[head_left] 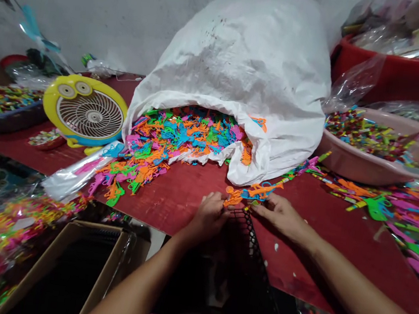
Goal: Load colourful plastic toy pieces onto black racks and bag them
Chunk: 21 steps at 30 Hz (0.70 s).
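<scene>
Red surface (189, 200); white woven sack (243, 69) spilling small bright plastic pieces (182, 133).
Left hand (207, 218) pinches orange plastic piece (233, 198) at near edge, over black mesh basket (248, 233); right hand (282, 218) loosely spread, fingertips just beside it.

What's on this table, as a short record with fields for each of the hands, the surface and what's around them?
Left hand: pinches an orange plastic piece
Right hand: fingers stretched out, tips at a small heap of pieces
Below hands: black mesh basket at the table edge
Surface: red table
Behind: white sack spilling coloured plastic pieces
Left side: yellow fan; cardboard box lower down
Right side: pink basin holding more pieces
</scene>
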{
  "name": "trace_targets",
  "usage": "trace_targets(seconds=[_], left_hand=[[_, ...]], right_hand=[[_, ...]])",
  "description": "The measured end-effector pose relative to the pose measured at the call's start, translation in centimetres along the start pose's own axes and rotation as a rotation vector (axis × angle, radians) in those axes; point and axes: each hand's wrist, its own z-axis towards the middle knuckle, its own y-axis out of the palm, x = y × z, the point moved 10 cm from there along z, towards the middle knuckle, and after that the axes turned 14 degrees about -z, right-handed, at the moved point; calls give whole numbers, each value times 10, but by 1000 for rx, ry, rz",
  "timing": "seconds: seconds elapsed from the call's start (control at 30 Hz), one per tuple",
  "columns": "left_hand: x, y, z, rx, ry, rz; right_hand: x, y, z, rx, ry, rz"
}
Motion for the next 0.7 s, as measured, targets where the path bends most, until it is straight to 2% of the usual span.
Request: trace_targets(seconds=[0.17, 0.3, 0.37, 0.5, 0.6, 0.7], left_hand=[[-3, 2, 2, -6, -1, -3], [-4, 1, 2, -4, 5, -20], [-4, 0, 3, -17, 7, -29], [-4, -1, 4, -45, 27, -35], [-4, -3, 6, -57, 27, -34], [-2, -3, 6, -79, 33, -63]], right_hand=[[5, 12, 3, -119, 36, -169], [-4, 16, 5, -105, -33, -66], [-1, 16, 4, -107, -1, -5], [12, 3, 1, -110, 135, 28], [8, -10, 0, -128, 113, 10], [1, -10, -1, -225, 64, -31]])
